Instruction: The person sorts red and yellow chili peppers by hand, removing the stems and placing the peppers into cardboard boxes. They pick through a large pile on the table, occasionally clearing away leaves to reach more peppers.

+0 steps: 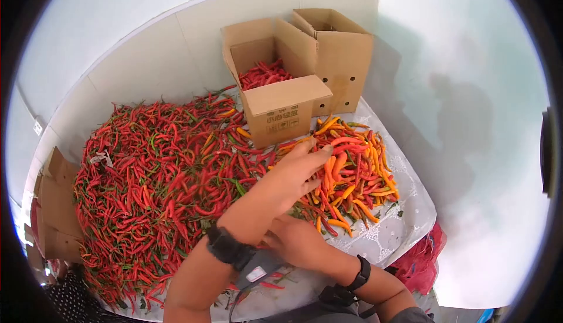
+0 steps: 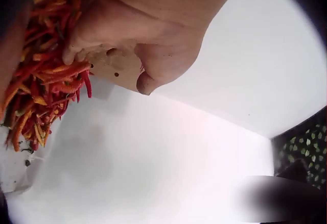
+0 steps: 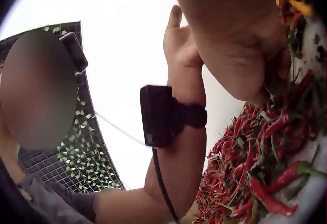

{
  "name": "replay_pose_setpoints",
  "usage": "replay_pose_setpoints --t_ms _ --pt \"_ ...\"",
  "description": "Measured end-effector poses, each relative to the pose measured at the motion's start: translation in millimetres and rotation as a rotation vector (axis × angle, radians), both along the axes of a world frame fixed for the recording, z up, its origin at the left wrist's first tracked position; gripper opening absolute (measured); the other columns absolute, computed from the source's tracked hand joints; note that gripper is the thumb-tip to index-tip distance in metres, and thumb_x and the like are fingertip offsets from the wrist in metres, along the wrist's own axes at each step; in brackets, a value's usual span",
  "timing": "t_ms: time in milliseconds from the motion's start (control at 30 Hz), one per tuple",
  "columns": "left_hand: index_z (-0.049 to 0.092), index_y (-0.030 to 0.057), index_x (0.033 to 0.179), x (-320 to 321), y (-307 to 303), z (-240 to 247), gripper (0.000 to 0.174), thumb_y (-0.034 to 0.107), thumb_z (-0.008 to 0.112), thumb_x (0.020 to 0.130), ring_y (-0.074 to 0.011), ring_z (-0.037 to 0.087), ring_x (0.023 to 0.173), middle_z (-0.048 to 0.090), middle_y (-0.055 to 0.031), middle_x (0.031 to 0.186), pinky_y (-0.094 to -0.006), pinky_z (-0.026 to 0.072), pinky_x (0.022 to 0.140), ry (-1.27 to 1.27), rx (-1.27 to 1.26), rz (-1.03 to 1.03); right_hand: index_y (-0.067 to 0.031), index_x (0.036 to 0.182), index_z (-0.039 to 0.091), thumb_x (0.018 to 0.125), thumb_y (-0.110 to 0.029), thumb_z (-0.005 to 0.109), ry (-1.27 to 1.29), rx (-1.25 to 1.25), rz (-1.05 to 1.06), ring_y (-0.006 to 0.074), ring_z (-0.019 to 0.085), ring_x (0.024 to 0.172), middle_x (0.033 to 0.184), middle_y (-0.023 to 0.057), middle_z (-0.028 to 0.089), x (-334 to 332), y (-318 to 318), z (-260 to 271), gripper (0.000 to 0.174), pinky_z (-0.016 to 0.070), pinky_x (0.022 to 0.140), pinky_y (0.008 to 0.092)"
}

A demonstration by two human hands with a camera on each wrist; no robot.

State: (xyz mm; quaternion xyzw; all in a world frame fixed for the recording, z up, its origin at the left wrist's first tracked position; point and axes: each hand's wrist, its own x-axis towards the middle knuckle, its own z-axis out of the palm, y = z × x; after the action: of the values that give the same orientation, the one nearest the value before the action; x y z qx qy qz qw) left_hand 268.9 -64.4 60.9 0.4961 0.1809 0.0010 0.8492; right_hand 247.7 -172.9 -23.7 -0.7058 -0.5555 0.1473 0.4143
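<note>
My left hand (image 1: 288, 176) reaches over a pile of orange and red chili peppers (image 1: 366, 173), its fingers extended at the pile's near left side. In the left wrist view the same hand (image 2: 148, 35) has its thumb held apart from the fingers, beside red and orange peppers (image 2: 36, 101). Crossing under the left forearm, my right hand (image 1: 299, 244) is low over the table, its fingertips hidden in the head view. The right wrist view has this hand (image 3: 240, 55) turned down close to red chilies (image 3: 273, 196); I cannot tell whether it holds any.
A large heap of red chilies (image 1: 146, 188) spreads over the left of the table. Behind stand an open carton (image 1: 281, 112) with red chilies in it and a second carton (image 1: 346, 59). Another carton (image 1: 61, 206) is at far left; a red bag (image 1: 419, 261) lies below the right edge.
</note>
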Motion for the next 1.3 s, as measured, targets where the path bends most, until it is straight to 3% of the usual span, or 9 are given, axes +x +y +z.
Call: replay_pose_setpoints --t_ms 100,300,400,567,667,800,967,1067,1300 --pt "0.049 0.0062 0.124 -34 17 3 0.035 0.017 0.056 0.091 -0.0187 0.05 0.116 0.054 -0.0071 0.12 -0.038 0.0362 0.102 -0.069 0.061 -0.026 -0.0055 0.1 0.06 0.079 -0.015 0.063 -0.022 -0.065 -0.009 0.0352 0.058 0.085 0.092 0.0161 0.058 3 -3 -7 0.024 0.0477 0.073 0.0429" --pt "0.055 0.0019 0.116 -171 45 4 0.04 0.015 0.067 0.08 -0.029 0.05 0.114 0.052 -0.0153 0.122 -0.0402 0.0392 0.096 0.074 1.3 0.214 -0.0044 0.099 0.059 0.074 -0.011 0.068 -0.2 -0.112 -0.035 0.0322 0.058 0.084 0.087 0.0138 0.057 35 -26 25 0.027 0.0478 0.07 0.0392" --pt "0.055 0.0034 0.115 -222 35 -9 0.044 0.016 0.07 0.075 -0.0342 0.049 0.113 0.052 -0.0177 0.119 -0.0412 0.0395 0.095 0.252 1.577 0.434 -0.0034 0.102 0.059 0.076 -0.015 0.07 -0.068 -0.162 -0.071 0.0318 0.059 0.081 0.087 0.0139 0.057 37 -25 34 0.031 0.0476 0.068 0.0388" --pt "0.055 0.0054 0.119 -265 22 -51 0.071 0.043 0.078 0.064 -0.0413 0.036 0.123 0.035 -0.0237 0.133 -0.0483 0.0323 0.101 0.406 1.524 0.521 -0.0045 0.112 0.052 0.076 -0.021 0.069 -0.144 -0.31 0.134 0.0348 0.059 0.077 0.089 0.0155 0.056 14 -1 39 0.043 0.048 0.065 0.042" --pt "0.054 0.0067 0.122 -260 21 -52 0.074 0.044 0.079 0.063 -0.0425 0.029 0.127 0.034 -0.0229 0.134 -0.0515 0.0276 0.104 0.505 1.613 0.334 -0.004 0.115 0.049 0.077 -0.021 0.068 -0.223 -0.339 0.224 0.0347 0.059 0.079 0.088 0.0159 0.055 2 17 34 0.045 0.0475 0.066 0.0428" --pt "0.052 0.0089 0.125 -263 42 -68 0.076 0.029 0.081 0.058 -0.0408 0.026 0.132 0.033 -0.0198 0.137 -0.0499 0.0239 0.107 0.537 1.599 0.343 -0.0042 0.111 0.053 0.076 -0.015 0.067 -0.32 -0.316 0.132 0.0343 0.058 0.081 0.09 0.0146 0.057 -6 38 26 0.039 0.0469 0.069 0.0421" --pt "0.063 0.0061 0.098 -255 78 -54 0.037 0.007 0.075 0.062 -0.0365 0.039 0.125 0.053 -0.0117 0.122 -0.0465 0.0308 0.104 0.428 1.727 0.438 -0.0038 0.097 0.059 0.072 -0.003 0.067 -0.365 -0.074 -0.001 0.033 0.058 0.08 0.086 0.0133 0.057 -5 58 28 0.027 0.0474 0.067 0.0415" --pt "0.066 0.0079 0.094 -258 94 -37 0.029 0.008 0.073 0.066 -0.0363 0.042 0.121 0.056 -0.011 0.114 -0.0472 0.0333 0.101 0.282 1.65 0.507 -0.0039 0.09 0.061 0.07 -0.007 0.07 -0.284 0.086 0.181 0.0306 0.057 0.074 0.084 0.0121 0.056 -17 71 37 0.021 0.047 0.064 0.0408" --pt "0.065 0.0039 0.087 -244 83 -32 0.016 -0.001 0.065 0.071 -0.0266 0.057 0.098 0.061 -0.0116 0.1 -0.0363 0.0437 0.087 0.049 1.505 0.714 -0.0052 0.083 0.062 0.067 -0.012 0.073 -0.349 -0.1 0.294 0.0284 0.055 0.084 0.083 0.0097 0.056 -62 87 21 0.02 0.0451 0.073 0.0387"
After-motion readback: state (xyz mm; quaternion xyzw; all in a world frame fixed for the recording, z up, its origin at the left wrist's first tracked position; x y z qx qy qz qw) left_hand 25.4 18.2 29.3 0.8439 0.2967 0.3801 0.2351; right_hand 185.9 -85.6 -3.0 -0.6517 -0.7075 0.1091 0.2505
